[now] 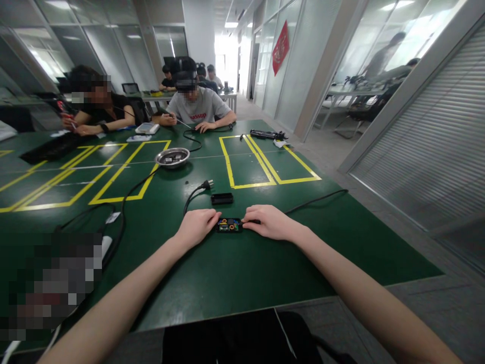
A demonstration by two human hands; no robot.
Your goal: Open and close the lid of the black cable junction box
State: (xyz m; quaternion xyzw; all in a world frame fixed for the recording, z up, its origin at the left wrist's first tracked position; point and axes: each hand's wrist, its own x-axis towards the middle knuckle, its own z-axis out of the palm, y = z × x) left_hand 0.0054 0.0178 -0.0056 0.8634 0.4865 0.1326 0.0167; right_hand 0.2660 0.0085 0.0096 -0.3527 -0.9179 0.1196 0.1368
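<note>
An opened black power adapter (229,226) lies on the green table, its circuit board with coils and coloured parts showing. My left hand (197,228) is closed at the adapter's left end, thumb and fingers pinched against its edge. A black power cord with a plug (206,185) runs down behind this hand. At the right end, my right hand (267,221) pinches the black cable (318,200) where it meets the casing; the fingers partly hide that joint. Just beyond the adapter sits its black cover (222,198), hollow side up.
A metal bowl (172,157) with small metal parts stands farther back on the green table (242,288). Yellow tape (250,185) marks rectangles. A black tripod-like object (269,135) lies at the far edge. Two people work across the table; a blurred-out object (56,283) is at left.
</note>
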